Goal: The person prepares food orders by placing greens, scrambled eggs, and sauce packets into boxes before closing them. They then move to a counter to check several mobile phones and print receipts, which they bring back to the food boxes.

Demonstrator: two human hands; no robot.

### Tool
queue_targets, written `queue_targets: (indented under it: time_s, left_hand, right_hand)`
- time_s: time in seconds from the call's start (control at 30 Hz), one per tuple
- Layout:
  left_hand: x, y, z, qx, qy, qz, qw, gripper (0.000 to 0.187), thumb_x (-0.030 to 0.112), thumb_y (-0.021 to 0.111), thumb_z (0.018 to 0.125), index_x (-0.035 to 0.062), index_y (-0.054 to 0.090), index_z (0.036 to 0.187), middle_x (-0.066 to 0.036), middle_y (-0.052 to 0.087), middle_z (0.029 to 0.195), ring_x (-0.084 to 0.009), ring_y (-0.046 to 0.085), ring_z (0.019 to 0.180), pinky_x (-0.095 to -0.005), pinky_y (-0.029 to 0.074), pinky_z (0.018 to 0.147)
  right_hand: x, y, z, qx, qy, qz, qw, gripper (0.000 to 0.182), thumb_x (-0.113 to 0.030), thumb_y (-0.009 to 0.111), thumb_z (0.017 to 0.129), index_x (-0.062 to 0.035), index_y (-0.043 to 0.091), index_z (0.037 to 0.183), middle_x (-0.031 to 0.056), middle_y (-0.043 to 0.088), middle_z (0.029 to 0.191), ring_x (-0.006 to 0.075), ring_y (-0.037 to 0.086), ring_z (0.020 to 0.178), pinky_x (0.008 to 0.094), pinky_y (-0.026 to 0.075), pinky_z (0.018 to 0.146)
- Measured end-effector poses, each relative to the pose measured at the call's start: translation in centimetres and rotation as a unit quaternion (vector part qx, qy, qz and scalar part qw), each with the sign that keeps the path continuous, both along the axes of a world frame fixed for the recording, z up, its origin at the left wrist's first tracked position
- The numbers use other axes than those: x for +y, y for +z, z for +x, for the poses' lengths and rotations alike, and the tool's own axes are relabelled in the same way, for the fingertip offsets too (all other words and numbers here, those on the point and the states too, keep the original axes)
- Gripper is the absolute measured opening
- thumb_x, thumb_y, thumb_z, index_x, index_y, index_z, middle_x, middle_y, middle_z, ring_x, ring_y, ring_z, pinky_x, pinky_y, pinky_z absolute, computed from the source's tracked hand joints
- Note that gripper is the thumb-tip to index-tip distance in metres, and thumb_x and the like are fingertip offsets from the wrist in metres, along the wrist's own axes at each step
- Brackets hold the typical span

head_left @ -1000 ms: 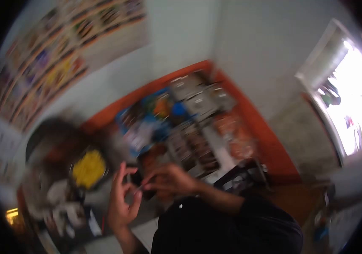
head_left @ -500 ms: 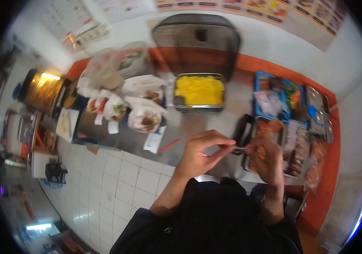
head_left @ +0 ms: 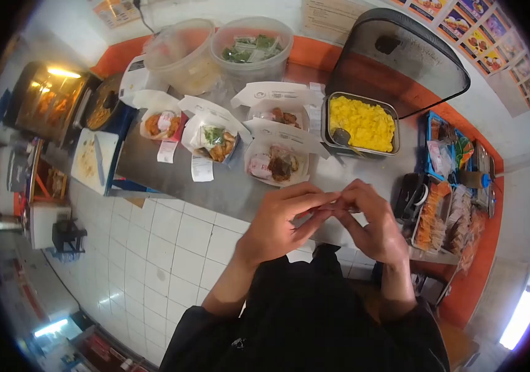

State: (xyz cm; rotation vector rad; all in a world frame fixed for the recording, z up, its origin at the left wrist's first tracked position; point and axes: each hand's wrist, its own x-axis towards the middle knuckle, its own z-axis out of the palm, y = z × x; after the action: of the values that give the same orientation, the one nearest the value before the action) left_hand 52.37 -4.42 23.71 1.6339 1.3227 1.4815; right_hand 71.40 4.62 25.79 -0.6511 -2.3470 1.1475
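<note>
The left hand [head_left: 277, 222] and right hand [head_left: 375, 228] have been brought closer together, fingertips meeting at the tabletop's [head_left: 364, 172] front edge, and whether anything is gripped cannot be told.

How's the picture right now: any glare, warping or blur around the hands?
Head view: fisheye bends the counter and leaves the corners black; head view: glare burns out the light at lower right; head view: left hand and right hand look fairly sharp, but anything between the fingers is too small to tell.
</note>
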Motion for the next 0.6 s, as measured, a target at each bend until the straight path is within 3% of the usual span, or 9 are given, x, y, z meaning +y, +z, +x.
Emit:
queue_targets:
  time_s: [0.07, 0.2, 0.3, 0.4, 0.5, 0.57, 0.6]
  left_hand:
    - [-0.2, -1.7, -2.5, 0.005, 0.0, -0.008, 1.0, 0.03, -0.011, 0.078, 0.079, -0.0004, 0.077, 0.108, -0.013, 0.075, 0.091, -0.0203, 0.074, 0.079, -0.0291, 0.057, 0.071]
    - [-0.5, -4.3, -6.5, -0.051, 0.032, -0.031, 0.998, 0.02, -0.008, 0.083, 0.078, -0.0001, 0.079, 0.096, -0.012, 0.076, 0.084, -0.0186, 0.074, 0.076, -0.0284, 0.057, 0.069]
    - [0.9, -5.4, -8.0, -0.064, 0.04, -0.026, 0.997, 0.02, -0.008, 0.081, 0.08, -0.0005, 0.079, 0.099, -0.013, 0.077, 0.087, -0.0194, 0.076, 0.081, -0.0277, 0.058, 0.072]
    - [3.4, -5.8, -9.3, -0.029, 0.112, 0.028, 0.993, 0.019, -0.006, 0.078, 0.086, -0.0016, 0.078, 0.104, -0.014, 0.078, 0.091, -0.0195, 0.076, 0.085, -0.0277, 0.059, 0.076]
    - [3.2, -7.5, -10.9, -0.065, 0.224, -0.017, 0.972, 0.021, -0.005, 0.074, 0.091, -0.0031, 0.075, 0.112, -0.013, 0.079, 0.096, -0.0182, 0.076, 0.086, -0.0287, 0.059, 0.078]
    - [1.4, -10.0, -12.3, -0.058, 0.204, -0.103, 0.972, 0.024, -0.001, 0.072, 0.094, -0.0039, 0.072, 0.117, -0.012, 0.079, 0.098, -0.0154, 0.075, 0.084, -0.0291, 0.058, 0.076]
    - [0.3, -11.0, -12.5, -0.063, 0.191, -0.17, 0.965, 0.024, 0.0, 0.072, 0.094, -0.0042, 0.072, 0.118, -0.012, 0.079, 0.098, -0.0148, 0.074, 0.084, -0.0288, 0.058, 0.076]
  right_hand:
    - [0.1, -0.2, -2.2, -0.068, 0.03, 0.056, 0.996, 0.023, 0.005, 0.07, 0.084, -0.0011, 0.06, 0.104, 0.0137, 0.06, 0.095, 0.0339, 0.061, 0.089, 0.0404, 0.045, 0.081]
    - [2.0, -1.4, -3.7, -0.115, 0.029, 0.026, 0.993, 0.018, 0.003, 0.071, 0.087, -0.0013, 0.06, 0.101, 0.0129, 0.061, 0.095, 0.032, 0.062, 0.086, 0.0396, 0.047, 0.078]
    - [4.0, -2.2, -4.9, -0.061, -0.008, -0.017, 0.998, 0.015, 0.001, 0.073, 0.088, -0.0009, 0.06, 0.095, 0.0121, 0.061, 0.093, 0.0283, 0.062, 0.082, 0.0367, 0.05, 0.074]
    - [6.7, -2.5, -7.0, -0.015, -0.039, 0.048, 0.998, 0.012, 0.001, 0.074, 0.088, 0.0, 0.063, 0.092, 0.011, 0.065, 0.094, 0.0209, 0.062, 0.079, 0.0327, 0.05, 0.069]
    - [10.0, -3.0, -8.9, 0.009, -0.079, 0.008, 0.997, 0.009, -0.001, 0.07, 0.093, 0.0009, 0.064, 0.099, 0.011, 0.068, 0.099, 0.014, 0.063, 0.081, 0.0312, 0.05, 0.069]
    - [12.3, -4.7, -10.2, 0.022, -0.119, -0.073, 0.99, 0.008, -0.004, 0.068, 0.095, 0.0005, 0.064, 0.101, 0.0114, 0.068, 0.099, 0.0122, 0.064, 0.083, 0.0307, 0.051, 0.069]
    - [14.0, -6.0, -11.2, 0.009, -0.123, -0.089, 0.988, 0.01, -0.005, 0.067, 0.096, 0.0008, 0.065, 0.104, 0.013, 0.069, 0.099, 0.0149, 0.066, 0.083, 0.0317, 0.052, 0.07]
